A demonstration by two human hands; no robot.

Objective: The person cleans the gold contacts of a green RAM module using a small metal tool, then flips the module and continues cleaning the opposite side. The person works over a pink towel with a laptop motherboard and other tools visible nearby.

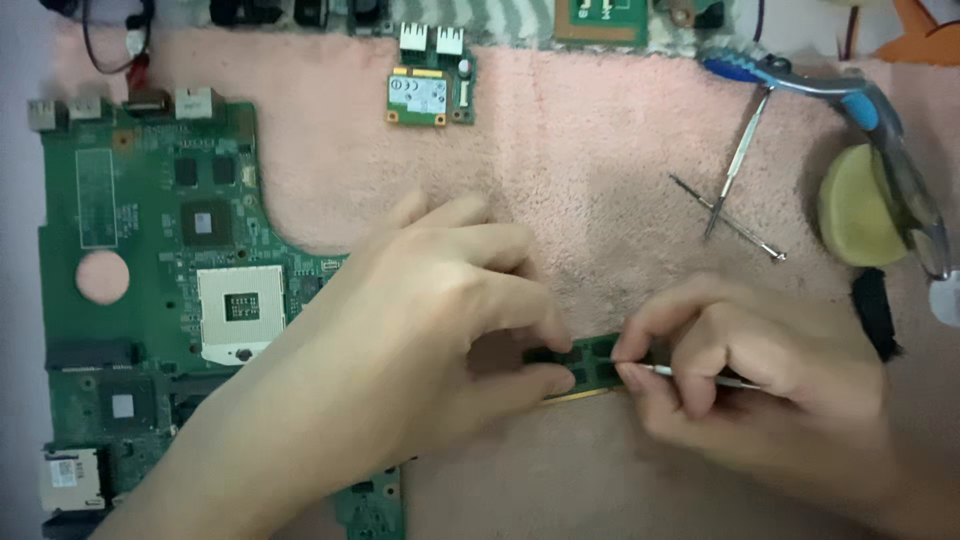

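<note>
Just right of the large green motherboard (150, 300), on the pink towel (590, 190), the thin green memory module (592, 362) looks light, stiff and fragile, best held by its edges: the left hand (440, 330) pinches its end while the right hand (740, 390) holds a slim metal tool (690, 374).

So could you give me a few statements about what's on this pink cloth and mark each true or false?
1. The left hand pinches a memory module. True.
2. The right hand holds a hammer. False: it holds a thin metal tool against the module.
3. The motherboard lies left of both hands. True.
4. Two thin screwdrivers lie parallel. False: they lie crossed.
5. The small wireless card lies on the motherboard. False: it lies apart on the pink towel.
</note>
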